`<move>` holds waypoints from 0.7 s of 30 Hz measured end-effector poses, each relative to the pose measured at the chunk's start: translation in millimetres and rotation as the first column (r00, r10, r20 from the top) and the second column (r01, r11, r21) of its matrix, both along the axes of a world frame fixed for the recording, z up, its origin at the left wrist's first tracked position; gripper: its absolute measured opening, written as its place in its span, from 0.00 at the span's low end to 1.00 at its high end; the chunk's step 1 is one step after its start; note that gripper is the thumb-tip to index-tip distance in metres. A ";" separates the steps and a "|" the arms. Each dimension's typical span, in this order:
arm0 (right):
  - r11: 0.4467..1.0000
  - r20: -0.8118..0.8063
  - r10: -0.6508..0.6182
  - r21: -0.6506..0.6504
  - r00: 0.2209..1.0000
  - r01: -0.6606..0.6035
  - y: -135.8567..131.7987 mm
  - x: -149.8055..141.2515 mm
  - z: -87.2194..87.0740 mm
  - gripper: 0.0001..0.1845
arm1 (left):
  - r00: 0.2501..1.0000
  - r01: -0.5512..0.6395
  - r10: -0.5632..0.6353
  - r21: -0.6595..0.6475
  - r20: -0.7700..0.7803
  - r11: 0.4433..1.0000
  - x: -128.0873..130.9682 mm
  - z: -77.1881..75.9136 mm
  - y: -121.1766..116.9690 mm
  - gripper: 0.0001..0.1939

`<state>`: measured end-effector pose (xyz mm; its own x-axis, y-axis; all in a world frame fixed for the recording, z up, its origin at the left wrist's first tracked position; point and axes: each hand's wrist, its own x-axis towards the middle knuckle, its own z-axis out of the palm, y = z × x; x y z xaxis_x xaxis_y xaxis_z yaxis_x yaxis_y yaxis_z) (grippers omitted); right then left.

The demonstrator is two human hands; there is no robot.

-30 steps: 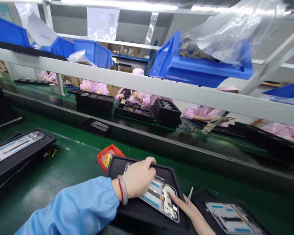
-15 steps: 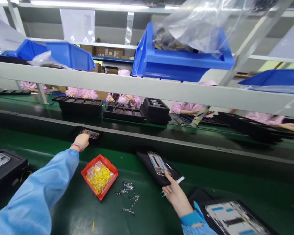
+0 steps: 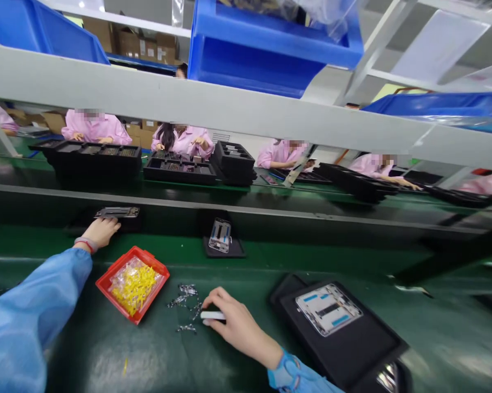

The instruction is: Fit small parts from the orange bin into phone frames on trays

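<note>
My left hand (image 3: 100,232) reaches to the back left, its bent fingers at the near edge of a metal phone frame (image 3: 117,212) on a black tray; the fingertips are partly hidden. My right hand (image 3: 233,319) pinches a short white stick (image 3: 213,315) between thumb and fingers, just right of a loose cluster of small shiny metal parts (image 3: 186,297). Beyond it, a second phone frame (image 3: 220,236) with blue strips lies on a black tray (image 3: 237,249), touched by neither hand. A red box (image 3: 164,267) of small yellow pieces (image 3: 133,286) stands between my arms.
At right, another phone frame (image 3: 327,307) lies on stacked black trays (image 3: 360,341). A raised ledge (image 3: 270,210) runs across the back. Past it stand black tray stacks (image 3: 98,166) and several co-workers in pink. Blue bins (image 3: 262,60) and a white rail (image 3: 155,95) hang overhead.
My right hand has left the middle phone frame and come nearer, beside the metal parts. That frame and its tray now lie farther back. My left hand stays by its frame. The view has shifted right.
</note>
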<state>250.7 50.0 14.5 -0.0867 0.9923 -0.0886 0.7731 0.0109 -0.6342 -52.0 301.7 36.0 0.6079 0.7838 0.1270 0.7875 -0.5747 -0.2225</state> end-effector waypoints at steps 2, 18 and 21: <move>0.994 0.089 0.090 -0.069 0.992 -0.084 -3.7 -12.6 1.8 0.10 | 1.000 0.022 -0.022 0.026 -0.022 0.999 -2.5 6.6 -6.9 0.12; 1.000 -0.132 0.011 0.018 0.991 -0.009 6.7 -19.7 -8.3 0.06 | 0.800 0.575 -0.595 0.190 0.070 0.796 -4.9 78.6 -214.8 0.15; 0.999 -0.202 -0.039 0.019 0.979 0.044 4.8 -14.4 -8.0 0.05 | 0.710 0.686 -0.694 0.104 0.117 0.720 18.2 47.9 -281.3 0.12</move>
